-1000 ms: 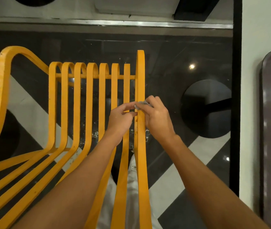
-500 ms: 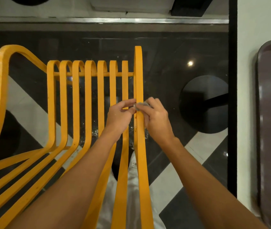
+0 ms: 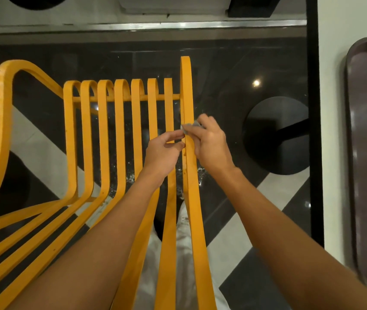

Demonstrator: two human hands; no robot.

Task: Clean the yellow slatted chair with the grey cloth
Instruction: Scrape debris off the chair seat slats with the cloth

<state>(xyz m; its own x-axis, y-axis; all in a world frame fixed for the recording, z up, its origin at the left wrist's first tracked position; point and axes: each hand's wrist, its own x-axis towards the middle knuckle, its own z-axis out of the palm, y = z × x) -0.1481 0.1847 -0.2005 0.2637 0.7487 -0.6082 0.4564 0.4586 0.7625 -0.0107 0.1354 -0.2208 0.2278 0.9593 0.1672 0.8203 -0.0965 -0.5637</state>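
Right hand [image 3: 211, 144]: fingers curled, pinching a small wad of cloth [image 3: 191, 125] against the outer rail [image 3: 187, 86] of the chair [image 3: 120, 135], about midway up the back.

Left hand [image 3: 162, 153]: fingers curled, tips at the rail's inner edge just beside the cloth. Cannot tell whether they nip a corner of the cloth or the rail.

Cloth: soft, light and limp, mostly hidden under the fingers. It likely does best bunched and wrapped round the rail, thumb on one face and fingers on the other.

Chair: stiff, painted, smooth, probably heavy enough to stay put under rubbing. Chipped spots show on the far left armrest. The gaps between slats are narrow, so each is probably best pinched from its edges, one at a time.
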